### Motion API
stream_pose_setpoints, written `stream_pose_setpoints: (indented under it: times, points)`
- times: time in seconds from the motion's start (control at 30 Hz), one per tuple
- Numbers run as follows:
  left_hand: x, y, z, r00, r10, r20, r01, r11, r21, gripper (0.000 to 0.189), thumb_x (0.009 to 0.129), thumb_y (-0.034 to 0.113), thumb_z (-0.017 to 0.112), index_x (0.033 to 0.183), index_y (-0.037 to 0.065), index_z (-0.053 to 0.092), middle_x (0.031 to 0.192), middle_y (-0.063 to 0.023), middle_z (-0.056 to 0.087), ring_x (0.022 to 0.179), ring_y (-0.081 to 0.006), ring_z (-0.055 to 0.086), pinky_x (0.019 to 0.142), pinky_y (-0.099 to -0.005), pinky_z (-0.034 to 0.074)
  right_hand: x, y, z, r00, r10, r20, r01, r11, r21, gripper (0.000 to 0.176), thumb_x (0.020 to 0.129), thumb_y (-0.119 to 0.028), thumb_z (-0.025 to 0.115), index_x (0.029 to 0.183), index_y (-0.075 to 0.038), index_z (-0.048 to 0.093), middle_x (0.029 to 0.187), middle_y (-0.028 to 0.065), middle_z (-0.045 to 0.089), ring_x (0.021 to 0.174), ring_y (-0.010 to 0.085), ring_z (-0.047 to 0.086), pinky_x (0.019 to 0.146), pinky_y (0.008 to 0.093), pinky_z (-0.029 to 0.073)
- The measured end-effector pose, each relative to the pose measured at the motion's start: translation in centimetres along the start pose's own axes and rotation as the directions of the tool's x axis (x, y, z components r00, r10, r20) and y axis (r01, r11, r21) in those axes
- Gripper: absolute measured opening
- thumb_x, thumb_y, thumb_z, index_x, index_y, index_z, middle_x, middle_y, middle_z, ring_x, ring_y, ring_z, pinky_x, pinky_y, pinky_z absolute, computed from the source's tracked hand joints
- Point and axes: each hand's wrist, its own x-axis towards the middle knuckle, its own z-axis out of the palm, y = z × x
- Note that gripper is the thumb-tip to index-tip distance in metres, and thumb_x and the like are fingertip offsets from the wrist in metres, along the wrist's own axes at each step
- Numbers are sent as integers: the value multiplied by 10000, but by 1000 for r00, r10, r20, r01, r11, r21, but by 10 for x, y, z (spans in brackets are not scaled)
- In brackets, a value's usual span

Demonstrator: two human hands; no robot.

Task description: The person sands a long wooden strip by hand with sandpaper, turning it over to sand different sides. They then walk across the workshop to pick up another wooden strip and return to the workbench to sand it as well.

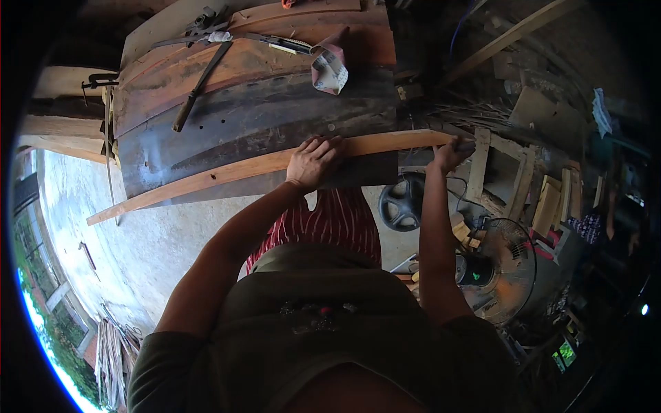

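A long, thin wooden strip (255, 166) lies across the near edge of the dark workbench (275, 103), its ends reaching past both sides. My left hand (315, 161) rests over the middle of the strip, fingers wrapped over its far edge. Near the strip's right end, my right hand (451, 153) is closed round a dark block-like thing (466, 147) that touches the wood; its exact shape is unclear. Farther up the bench lie a long dark file or blade with a handle (201, 88) and a folded paper piece (330, 71).
A black clamp (100, 80) grips at the bench's left. Metal tools (205, 19) lie at its back. Right of my legs stand a black wheel (402, 202) and a round fan (499, 272), with wood offcuts (549, 206) beyond.
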Motion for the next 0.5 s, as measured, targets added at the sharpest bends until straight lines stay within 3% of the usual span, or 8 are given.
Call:
stream_pose_setpoints:
  times: [0.07,0.1,0.2,0.33,0.4,0.43,0.47,0.5]
  points:
    - [-1,1,3,1000,-14,0,14,999,48,489,885,275,585,1356,165,509,1368,-31,523,1231,-263,521,1080,-398,395,37,3,-8,998,-65,-1,65,997,-40,737,999,-141,509,1544,-135,13,1456,202,360,1298,367,456,904,559,562]
    - [0,0,1,999,18,-29,-16,997,79,481,871,267,612,1334,159,537,1353,-29,543,1200,-248,544,1032,-402,430,49,-1,-9,998,-60,11,61,997,-47,737,999,-141,509,1544,-135,13,1456,202,360,1298,367,456,904,559,562]
    - [1,0,-3,998,23,-51,-18,995,99,475,853,262,645,1309,151,568,1345,-29,559,1173,-237,566,987,-404,465,80,-8,-16,992,-47,114,73,970,-233,582,979,-205,561,1458,-39,275,1333,209,480,1097,317,615,702,455,657]
    - [6,6,-7,997,4,-80,1,998,64,493,839,283,664,1305,148,573,1362,-34,550,1190,-241,558,995,-402,461,97,-41,-26,972,43,233,65,896,-438,473,967,-249,581,1346,-7,436,1228,168,582,1035,273,652,640,385,661]
    - [6,7,-9,996,16,-89,-10,998,65,496,837,288,667,1304,149,574,1364,-35,549,1193,-241,556,995,-401,460,110,-64,-28,906,149,397,242,586,-773,396,962,-303,579,1269,-52,567,1131,168,657,960,313,673,721,419,616]
    - [5,7,-8,997,5,-80,1,998,65,484,842,279,661,1300,147,577,1365,-35,548,1198,-242,553,998,-402,457,111,-72,-22,905,139,401,249,591,-767,396,962,-303,579,1269,-52,567,1131,168,657,960,313,673,721,419,616]
    - [5,7,-7,997,-10,-71,15,998,64,472,847,269,654,1296,146,580,1365,-34,547,1203,-242,549,1001,-402,455,110,-80,-17,820,68,568,534,264,-803,388,951,-330,581,1233,-64,593,1097,178,670,975,339,667,747,437,582]
    - [4,6,-3,997,-15,-80,21,998,66,472,847,269,654,1296,146,580,1365,-34,547,1203,-242,549,1001,-402,455,103,-91,-10,690,71,721,723,-114,-681,384,939,-358,583,1197,-75,620,1063,187,682,990,365,661,774,455,548]
